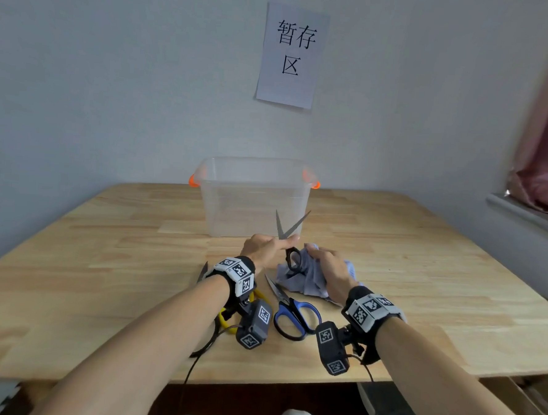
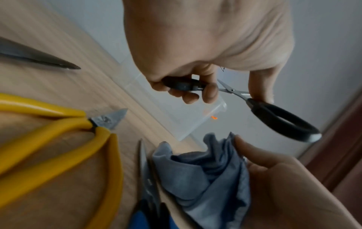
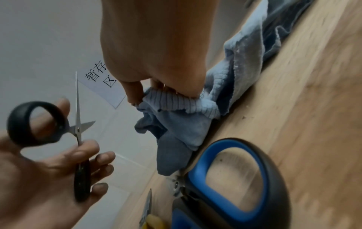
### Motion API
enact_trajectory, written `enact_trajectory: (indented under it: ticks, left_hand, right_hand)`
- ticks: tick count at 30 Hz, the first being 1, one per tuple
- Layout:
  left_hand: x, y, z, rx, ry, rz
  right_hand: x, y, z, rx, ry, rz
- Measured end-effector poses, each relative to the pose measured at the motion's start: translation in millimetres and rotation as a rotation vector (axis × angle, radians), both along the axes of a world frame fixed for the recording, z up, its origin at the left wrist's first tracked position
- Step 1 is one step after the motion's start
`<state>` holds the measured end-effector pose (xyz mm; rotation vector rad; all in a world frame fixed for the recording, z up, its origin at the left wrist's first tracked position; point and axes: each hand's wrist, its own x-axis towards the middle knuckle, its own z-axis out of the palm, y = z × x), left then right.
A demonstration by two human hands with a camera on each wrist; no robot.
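Observation:
My left hand (image 1: pixel 265 247) holds small black-handled scissors (image 1: pixel 290 230) above the table, blades spread and pointing up. In the left wrist view the fingers curl round one black handle (image 2: pixel 182 85) while the other loop (image 2: pixel 282 122) hangs free. My right hand (image 1: pixel 328 271) grips a crumpled blue-grey cloth (image 1: pixel 297 281) just right of the scissors. The right wrist view shows its fingertips (image 3: pixel 135 91) pinching a ribbed fold of the cloth (image 3: pixel 176 122), with the black scissors (image 3: pixel 78 133) at left.
Blue-handled scissors (image 1: pixel 292 311) lie on the wooden table (image 1: pixel 422 280) near the front, yellow-handled shears (image 2: pixel 58 136) to their left under my left wrist. A clear plastic bin with orange latches (image 1: pixel 254 196) stands behind against the wall. A paper sign (image 1: pixel 290 56) hangs above.

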<state>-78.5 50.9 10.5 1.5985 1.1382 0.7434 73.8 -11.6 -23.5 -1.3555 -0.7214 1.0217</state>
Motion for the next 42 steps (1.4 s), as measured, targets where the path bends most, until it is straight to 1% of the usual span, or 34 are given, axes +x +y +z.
enact_trajectory:
  ticks: [2,5,7,12,14,16,21,26,30,34,36,38,40,42]
  left_hand:
    - [4,0,0,-0.063,-0.018,0.013]
    - [9,-3,2,-0.086,-0.028,0.040]
    - [14,-5,4,-0.110,-0.072,0.011]
    - [21,-16,17,-0.210,-0.304,-0.076]
    - [25,-14,17,-0.244,-0.373,-0.119]
    - [25,-12,14,-0.299,-0.419,-0.147]
    - [24,-11,12,-0.364,-0.492,-0.192]
    - [18,-11,13,-0.413,-0.461,-0.255]
    - [13,-12,15,-0.499,-0.444,-0.229]
    - [10,-1,9,-0.527,-0.435,-0.185]
    - [11,5,3,-0.451,-0.384,-0.135]
    - [10,8,-3,-0.337,-0.253,-0.085]
    - [9,12,-9,-0.242,-0.134,-0.039]
    - [9,16,-13,-0.182,-0.082,0.015]
  right_hand:
    - [-1,1,-3,-0.002,-0.052,0.044]
    - [-1,1,-10,0.016,-0.202,0.078]
    - [3,5,-19,0.000,-0.245,0.126]
    - [-1,-6,-10,-0.037,-0.260,0.155]
    - [-1,-6,-9,-0.041,-0.265,0.165]
    - [0,-6,-12,-0.046,-0.267,0.172]
    - [3,-3,-17,-0.017,-0.214,0.194]
    - [4,-3,-19,0.013,-0.138,0.189]
    - [7,-2,-22,0.013,-0.084,0.161]
    - [10,0,-23,0.027,-0.015,0.125]
    - [12,1,-24,0.030,0.025,0.112]
    - [12,3,-26,0.026,0.032,0.101]
    - [10,3,-23,0.019,0.021,0.098]
    - [6,3,-19,0.026,-0.014,0.087]
